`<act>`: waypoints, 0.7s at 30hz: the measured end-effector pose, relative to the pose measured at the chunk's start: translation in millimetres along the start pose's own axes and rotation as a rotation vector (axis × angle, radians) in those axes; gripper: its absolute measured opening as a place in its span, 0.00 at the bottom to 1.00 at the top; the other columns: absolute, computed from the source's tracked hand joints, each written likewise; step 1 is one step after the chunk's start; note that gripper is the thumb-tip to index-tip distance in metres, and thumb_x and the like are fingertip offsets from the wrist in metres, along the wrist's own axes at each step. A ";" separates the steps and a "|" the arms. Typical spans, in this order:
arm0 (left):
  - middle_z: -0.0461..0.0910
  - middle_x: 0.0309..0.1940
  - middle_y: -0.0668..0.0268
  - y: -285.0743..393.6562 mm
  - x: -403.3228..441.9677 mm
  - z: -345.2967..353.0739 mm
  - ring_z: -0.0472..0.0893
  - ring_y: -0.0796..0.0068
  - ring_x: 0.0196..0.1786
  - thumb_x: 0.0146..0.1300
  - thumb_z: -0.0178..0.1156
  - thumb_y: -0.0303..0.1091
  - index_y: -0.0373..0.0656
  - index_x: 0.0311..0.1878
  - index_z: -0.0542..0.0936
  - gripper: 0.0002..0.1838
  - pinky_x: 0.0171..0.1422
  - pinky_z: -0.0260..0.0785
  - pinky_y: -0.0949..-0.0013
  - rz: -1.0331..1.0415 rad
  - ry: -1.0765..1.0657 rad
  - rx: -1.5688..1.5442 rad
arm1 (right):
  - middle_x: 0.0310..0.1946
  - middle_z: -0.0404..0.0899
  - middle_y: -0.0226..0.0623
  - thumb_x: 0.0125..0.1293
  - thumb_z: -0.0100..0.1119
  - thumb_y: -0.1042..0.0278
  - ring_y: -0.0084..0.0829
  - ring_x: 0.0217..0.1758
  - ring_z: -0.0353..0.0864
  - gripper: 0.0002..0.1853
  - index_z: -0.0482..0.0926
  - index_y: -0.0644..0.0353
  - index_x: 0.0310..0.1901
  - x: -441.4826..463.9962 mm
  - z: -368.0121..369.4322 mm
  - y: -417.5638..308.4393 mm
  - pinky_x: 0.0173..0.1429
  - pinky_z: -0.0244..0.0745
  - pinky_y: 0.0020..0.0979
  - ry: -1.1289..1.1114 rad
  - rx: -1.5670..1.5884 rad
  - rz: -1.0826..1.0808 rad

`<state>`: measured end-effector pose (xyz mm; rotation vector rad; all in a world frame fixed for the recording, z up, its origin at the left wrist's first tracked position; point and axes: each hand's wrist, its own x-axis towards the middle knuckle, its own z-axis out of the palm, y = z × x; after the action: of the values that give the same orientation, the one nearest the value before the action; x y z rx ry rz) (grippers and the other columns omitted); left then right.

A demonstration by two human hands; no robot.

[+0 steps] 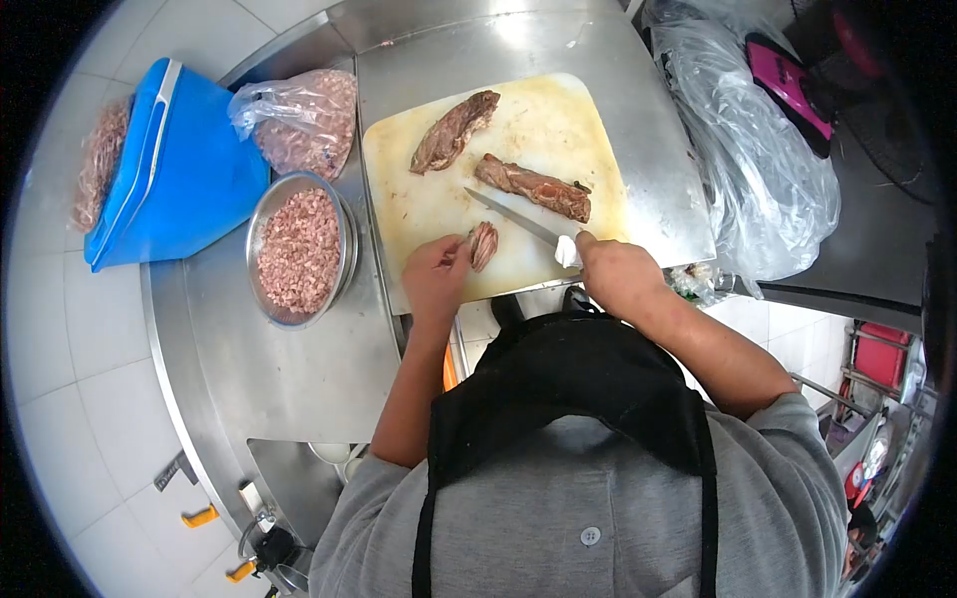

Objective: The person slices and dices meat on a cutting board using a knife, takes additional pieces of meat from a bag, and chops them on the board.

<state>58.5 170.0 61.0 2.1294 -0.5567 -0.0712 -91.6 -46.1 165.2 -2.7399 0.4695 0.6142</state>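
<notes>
My right hand (618,276) is closed round the white handle of a knife (518,221), whose blade lies over the cutting board (399,199) and points up and left. My left hand (439,267) is at the board's lower left, its fingers pressed together against some sliced meat (483,246). Above the blade lies a long brown piece of meat (533,186). Another brown piece (454,132) rests farther up on the board, apart from the first.
Left of the board stand a metal bowl of diced meat (299,249), a plastic bag of diced meat (317,120) and a blue container (189,169). Clear plastic bags (748,179) lie at the right. The steel counter's edge (179,379) curves along the left.
</notes>
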 end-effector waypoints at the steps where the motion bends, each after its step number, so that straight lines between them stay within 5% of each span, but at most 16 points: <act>1: 0.86 0.37 0.56 5.4 1.1 2.8 0.86 0.62 0.40 0.59 0.71 0.32 0.38 0.47 0.87 0.14 0.50 0.78 0.64 -0.014 -0.111 -0.013 | 0.36 0.87 0.53 0.69 0.49 0.73 0.51 0.41 0.89 0.11 0.75 0.65 0.50 0.0 0.6 -0.2 0.46 0.83 0.49 0.013 -0.001 -0.004; 4: 0.85 0.42 0.57 16.6 0.9 17.0 0.85 0.59 0.47 0.58 0.72 0.31 0.40 0.44 0.87 0.11 0.54 0.77 0.62 0.240 0.077 0.150 | 0.36 0.87 0.53 0.69 0.49 0.73 0.50 0.41 0.89 0.11 0.75 0.65 0.50 -0.2 -1.3 -0.8 0.45 0.83 0.48 0.029 0.003 -0.019; 7: 0.84 0.46 0.58 5.3 -2.2 21.4 0.83 0.57 0.50 0.58 0.72 0.31 0.40 0.40 0.86 0.08 0.56 0.75 0.59 0.243 -0.105 0.031 | 0.35 0.87 0.52 0.68 0.48 0.74 0.50 0.40 0.89 0.12 0.75 0.65 0.50 -5.2 -8.0 -6.0 0.45 0.83 0.48 0.006 0.001 -0.027; 18: 0.84 0.38 0.59 -4.6 -3.0 27.4 0.82 0.58 0.45 0.57 0.69 0.24 0.39 0.37 0.86 0.04 0.51 0.76 0.61 0.405 -0.013 -0.007 | 0.35 0.86 0.52 0.69 0.49 0.73 0.52 0.40 0.88 0.11 0.76 0.65 0.49 -33.3 -48.5 -12.0 0.43 0.82 0.51 -0.097 -0.089 -0.097; 21: 0.84 0.38 0.59 -9.6 -0.4 29.8 0.82 0.58 0.45 0.56 0.69 0.24 0.39 0.37 0.86 0.06 0.51 0.75 0.61 0.440 -0.027 0.016 | 0.35 0.86 0.52 0.69 0.49 0.73 0.52 0.40 0.89 0.10 0.76 0.66 0.48 0.3 1.2 -14.4 0.43 0.83 0.50 0.020 0.027 -0.155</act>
<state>54.0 152.0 35.8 1.9768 -1.0297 0.1517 -86.4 -32.7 167.1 -2.7263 0.2641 0.5372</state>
